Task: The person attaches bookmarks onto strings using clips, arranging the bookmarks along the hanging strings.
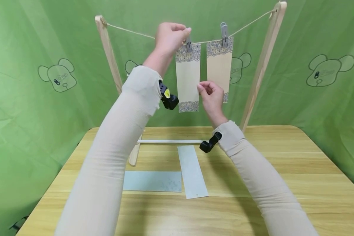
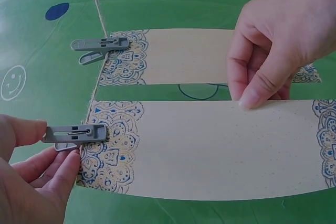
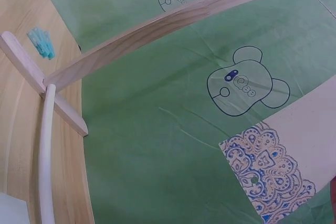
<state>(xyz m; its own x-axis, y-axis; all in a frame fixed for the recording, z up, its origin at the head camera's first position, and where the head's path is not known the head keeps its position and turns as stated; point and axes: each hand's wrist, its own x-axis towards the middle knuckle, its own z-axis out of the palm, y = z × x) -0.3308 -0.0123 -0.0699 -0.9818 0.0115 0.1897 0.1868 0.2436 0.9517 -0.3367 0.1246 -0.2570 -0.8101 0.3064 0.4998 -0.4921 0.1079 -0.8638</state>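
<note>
Two cream bookmark-like paper strips with ornate blue-and-tan ends hang from a string. My left hand (image 1: 168, 38) pinches the grey clothespin (image 2: 76, 133) at the top of the left paper strip (image 1: 187, 80), its thumb on the upper handle and fingers below. The clothespin's jaws lie over the strip's patterned end and the string. At the strip's right edge, lower down, my right hand (image 1: 213, 100) pinches the paper between thumb and fingers. A second grey clothespin (image 1: 224, 34) holds the right paper strip (image 1: 219, 67), which is partly hidden behind my right hand.
The string (image 1: 129, 31) runs between two wooden posts (image 1: 264, 65). A white rod (image 1: 171, 141) joins their feet. Two pale blue paper strips (image 1: 151, 181) lie on the wooden table (image 1: 298, 183). Teal clothespins (image 3: 41, 43) sit near the right post's foot. Green cloth (image 1: 47, 124) hangs behind.
</note>
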